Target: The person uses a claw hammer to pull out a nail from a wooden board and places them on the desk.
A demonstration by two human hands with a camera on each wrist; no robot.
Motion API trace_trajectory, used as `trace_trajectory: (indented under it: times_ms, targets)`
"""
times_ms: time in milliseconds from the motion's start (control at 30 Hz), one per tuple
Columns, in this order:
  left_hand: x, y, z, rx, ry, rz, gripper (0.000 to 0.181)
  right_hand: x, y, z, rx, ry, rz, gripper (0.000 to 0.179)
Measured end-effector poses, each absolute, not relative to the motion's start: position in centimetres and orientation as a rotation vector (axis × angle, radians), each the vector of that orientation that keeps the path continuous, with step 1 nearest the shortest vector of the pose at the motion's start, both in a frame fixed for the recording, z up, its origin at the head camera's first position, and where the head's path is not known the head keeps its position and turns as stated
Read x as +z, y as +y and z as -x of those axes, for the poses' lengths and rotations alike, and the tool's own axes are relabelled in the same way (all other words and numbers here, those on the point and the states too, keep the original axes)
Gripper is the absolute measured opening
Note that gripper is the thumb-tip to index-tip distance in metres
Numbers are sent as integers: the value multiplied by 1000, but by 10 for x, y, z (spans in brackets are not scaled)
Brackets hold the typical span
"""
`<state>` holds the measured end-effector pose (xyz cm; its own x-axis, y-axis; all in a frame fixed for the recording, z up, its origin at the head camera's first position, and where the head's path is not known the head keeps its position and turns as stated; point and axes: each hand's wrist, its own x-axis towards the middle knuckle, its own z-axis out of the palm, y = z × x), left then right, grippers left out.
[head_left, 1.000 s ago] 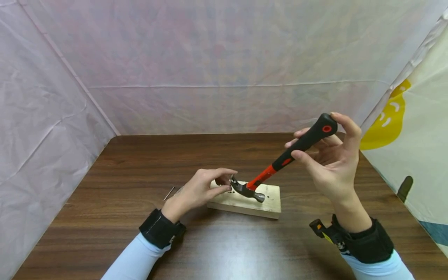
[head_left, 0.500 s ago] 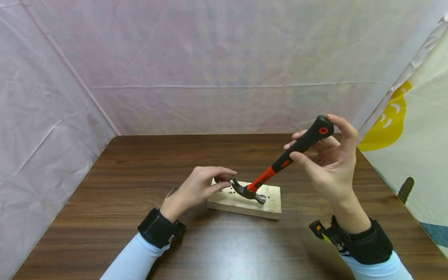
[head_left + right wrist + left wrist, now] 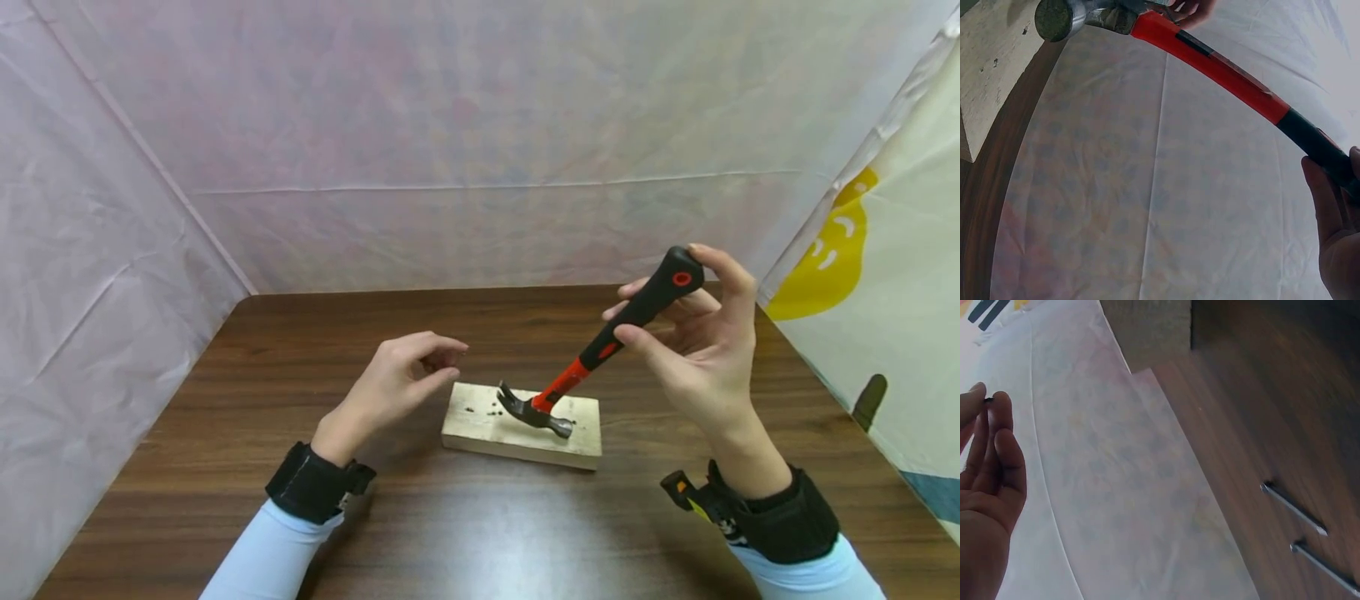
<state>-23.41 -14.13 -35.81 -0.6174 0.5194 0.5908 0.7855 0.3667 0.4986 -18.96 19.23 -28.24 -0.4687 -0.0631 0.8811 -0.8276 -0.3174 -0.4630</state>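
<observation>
My right hand holds a claw hammer by its black and red handle, the butt end raised. The hammer head is over a pale wooden block, claw to the left; whether it touches cannot be told. Several dark marks or holes dot the block's top. Left of the block and apart from it, my left hand pinches a nail between thumb and fingertips; only a small dark end of the nail shows in the left wrist view. In the right wrist view, the hammer's round face is close by.
Two loose nails lie on the brown wooden table, an upper nail and a lower nail in the left wrist view. The table ends at a white cloth wall behind and at the sides.
My left hand has drawn away from the hammer's claw, leftward off the block. The right hand and hammer have shifted only slightly, the handle's end a little to the left.
</observation>
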Motion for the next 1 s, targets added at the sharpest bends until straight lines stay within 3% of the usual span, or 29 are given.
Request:
trace_trajectory:
  times_ms: [1000]
  targets:
    - [-385,-183,237,-759,-2843,839,24,-286,190,191,1790,-1446,-1131,75]
